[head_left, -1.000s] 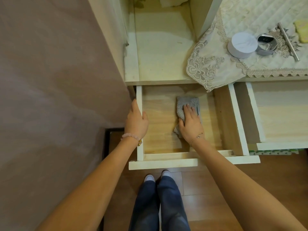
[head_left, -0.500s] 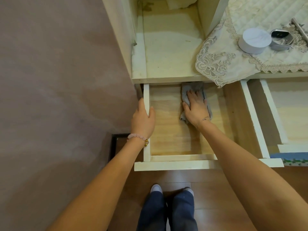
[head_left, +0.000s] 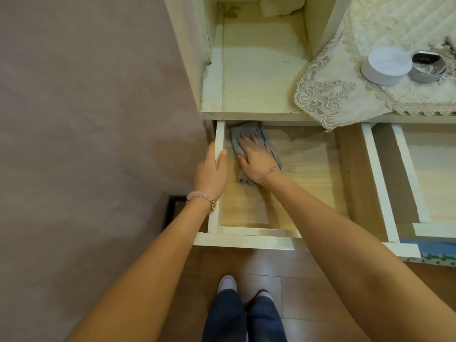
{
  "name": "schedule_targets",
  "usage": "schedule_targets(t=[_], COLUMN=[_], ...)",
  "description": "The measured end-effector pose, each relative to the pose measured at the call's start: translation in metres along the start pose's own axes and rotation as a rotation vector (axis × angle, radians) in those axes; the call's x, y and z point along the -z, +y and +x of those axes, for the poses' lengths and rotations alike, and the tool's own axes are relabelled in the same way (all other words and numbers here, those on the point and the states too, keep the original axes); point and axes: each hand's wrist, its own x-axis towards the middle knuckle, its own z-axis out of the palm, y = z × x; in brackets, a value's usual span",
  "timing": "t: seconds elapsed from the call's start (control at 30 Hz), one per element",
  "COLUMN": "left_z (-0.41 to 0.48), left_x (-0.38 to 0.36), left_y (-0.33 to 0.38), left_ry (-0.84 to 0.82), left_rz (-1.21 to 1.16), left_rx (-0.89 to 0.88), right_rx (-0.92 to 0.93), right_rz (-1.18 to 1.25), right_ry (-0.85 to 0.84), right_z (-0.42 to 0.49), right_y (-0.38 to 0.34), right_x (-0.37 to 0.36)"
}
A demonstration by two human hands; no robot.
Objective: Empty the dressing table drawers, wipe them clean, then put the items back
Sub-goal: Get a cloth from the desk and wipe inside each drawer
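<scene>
Cloth point(head_left: 243, 138) farther left in pale wooden drawer point(head_left: 308, 174), under right hand point(head_left: 256, 160)

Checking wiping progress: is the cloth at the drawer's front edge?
No, the right hand presses the cloth flat at the back left of the drawer.

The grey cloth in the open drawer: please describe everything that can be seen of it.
The grey cloth looks soft and slightly textured, and it is crumpled. It lies on the wooden floor of the left drawer, near its far left corner. The right hand presses flat on it, fingers straight, hiding its middle; its edges show around the hand.
</scene>
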Motion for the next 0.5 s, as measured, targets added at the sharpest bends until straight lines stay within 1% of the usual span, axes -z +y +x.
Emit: schedule_targets(t=[0.1, 0.33, 0.5], left_z=[-0.001, 0.001, 0.000], left_x=[-0.001, 0.001, 0.001], left_y=[0.000, 0.001, 0.000], left_ry=[-0.001, 0.022, 0.017], left_rz=[0.002, -0.016, 0.000], left_rx=[0.006, 0.003, -0.002], right_rx=[0.003, -0.023, -0.065], right_rz=[-0.004, -0.037, -0.057], right_ry=[-0.014, 0.016, 0.036], right_z=[0.004, 0.001, -0.012], right_y=[-0.003, -0.002, 0.021], right_x=[0.003, 0.004, 0.018])
